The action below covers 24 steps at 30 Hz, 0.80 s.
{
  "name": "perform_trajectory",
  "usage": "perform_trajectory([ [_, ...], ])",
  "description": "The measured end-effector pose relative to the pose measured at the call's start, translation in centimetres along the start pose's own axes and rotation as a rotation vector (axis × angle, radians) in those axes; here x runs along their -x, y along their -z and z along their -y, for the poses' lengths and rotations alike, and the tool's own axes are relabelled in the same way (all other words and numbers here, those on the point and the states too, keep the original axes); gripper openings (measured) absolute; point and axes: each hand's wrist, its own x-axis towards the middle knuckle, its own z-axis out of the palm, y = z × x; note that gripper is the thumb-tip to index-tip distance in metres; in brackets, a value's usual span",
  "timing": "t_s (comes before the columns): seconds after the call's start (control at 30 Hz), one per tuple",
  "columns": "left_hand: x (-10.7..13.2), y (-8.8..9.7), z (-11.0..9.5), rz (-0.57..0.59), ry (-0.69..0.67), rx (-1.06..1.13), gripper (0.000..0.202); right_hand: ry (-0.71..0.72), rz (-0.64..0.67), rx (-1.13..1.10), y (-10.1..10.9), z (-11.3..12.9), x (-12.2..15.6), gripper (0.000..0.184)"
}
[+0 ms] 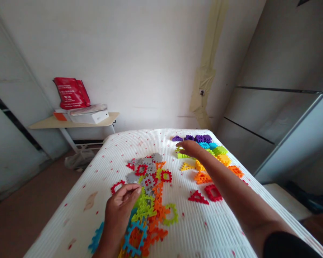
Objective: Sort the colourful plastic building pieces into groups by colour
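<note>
A mixed heap of interlocking plastic pieces (pixel 148 200), grey, red, orange, lime and blue, lies on the white mattress (pixel 78 211). My left hand (pixel 121 209) hovers at the heap's left edge, fingers curled in with the tips together; whether they hold anything is hidden. My right hand (pixel 190 147) reaches far across, palm down, fingers resting on a lime green piece (pixel 183 155). Around it lie sorted groups: purple pieces (pixel 199 138), cyan pieces (pixel 207 145), green pieces (pixel 219 150), yellow pieces (pixel 223 158), orange pieces (pixel 203 177) and red pieces (pixel 206 194).
A small light wooden table (pixel 45 124) stands at the back left with a red bag (pixel 71 93) and a white box (pixel 90 116). Grey cabinet doors (pixel 280 107) line the right side. Brown floor (pixel 24 211) shows to the left of the mattress.
</note>
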Motion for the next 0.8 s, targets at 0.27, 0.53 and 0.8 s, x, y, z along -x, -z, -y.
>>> perform_trajectory([
  [0.27,-0.5,0.3,0.6,0.007,0.020,-0.015,0.032,0.027,0.143,0.032,-2.6,-2.6,-3.4,0.041],
  [0.53,-0.3,0.2,0.3,0.012,0.018,-0.041,0.031,0.043,0.187,0.032,-3.3,-2.7,-3.8,0.044],
  [0.8,-0.5,0.3,0.8,0.014,0.004,-0.064,0.031,-0.003,0.194,0.039,-4.0,-2.2,-4.1,0.057],
])
